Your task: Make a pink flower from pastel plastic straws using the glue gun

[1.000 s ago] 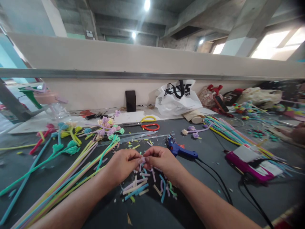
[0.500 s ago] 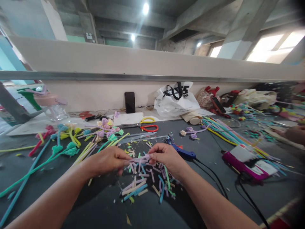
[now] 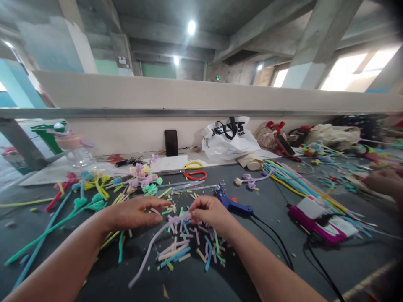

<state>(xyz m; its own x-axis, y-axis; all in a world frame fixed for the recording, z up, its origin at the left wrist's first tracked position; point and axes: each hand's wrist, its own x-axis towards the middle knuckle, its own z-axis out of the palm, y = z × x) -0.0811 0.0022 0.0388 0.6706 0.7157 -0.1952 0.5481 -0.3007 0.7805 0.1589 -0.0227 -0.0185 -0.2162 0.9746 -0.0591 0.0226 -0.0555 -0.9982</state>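
My right hand [image 3: 208,214] pinches the upper end of a lilac pipe cleaner [image 3: 151,243], whose long stem curves down to the left over the table. My left hand [image 3: 135,213] is just left of it, thumb and fingers apart, holding nothing. Under both hands lies a loose heap of short cut pipe cleaner pieces [image 3: 176,253] in lilac, blue, cream and green. Beyond my left hand rests a bunch of fuzzy flowers [image 3: 140,176] in lilac, yellow and green. A blue glue gun [image 3: 236,205] lies beyond my right hand.
Scissors [image 3: 195,170] with yellow and red handles lie ahead. Behind them are a phone [image 3: 171,142] and a white bag [image 3: 228,140]. To the right are a magenta power strip [image 3: 317,226], cables and long pipe cleaners [image 3: 292,178]. Another person's hand [image 3: 382,182] shows at far right.
My left hand has let go of the lilac pipe cleaner and opened, moving slightly left. The stem now hangs down to the left from my right hand. The camera view has tilted slightly upward.
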